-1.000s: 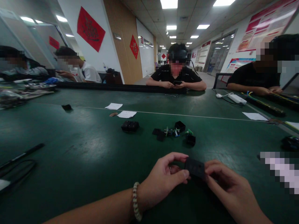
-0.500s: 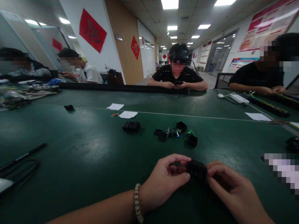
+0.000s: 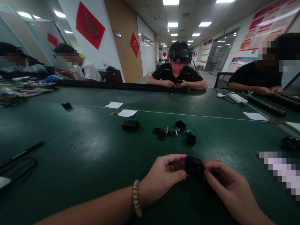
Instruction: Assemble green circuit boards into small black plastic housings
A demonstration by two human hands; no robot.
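Thumb and forefinger of the left hand (image 3: 161,178) pinch one end of a small black housing (image 3: 194,166), while the fingertips of the right hand (image 3: 225,184) grip its other end. Both hands are closed on the piece together and hold it just above the near edge of the green worktop (image 3: 77,147). The side facing the camera shows a few shallow, dark recesses. A bead bracelet (image 3: 136,198) circles the left wrist.

Farther out on the worktop, well apart from the hands, lies a loose cluster of parts: a black double block (image 3: 130,125) to the left, flat black pieces (image 3: 158,133), a tangle of small wired components (image 3: 172,131), an open black cube (image 3: 180,125) and another black piece (image 3: 191,139) nearest the hands. Beyond them sit two paper slips (image 3: 127,113). A black pen (image 3: 22,153) lies at the far left, and a white power strip (image 3: 237,99) at the right.

Across the worktop a person in a black shirt holds a phone (image 3: 178,82) in both hands; other people sit along both sides.
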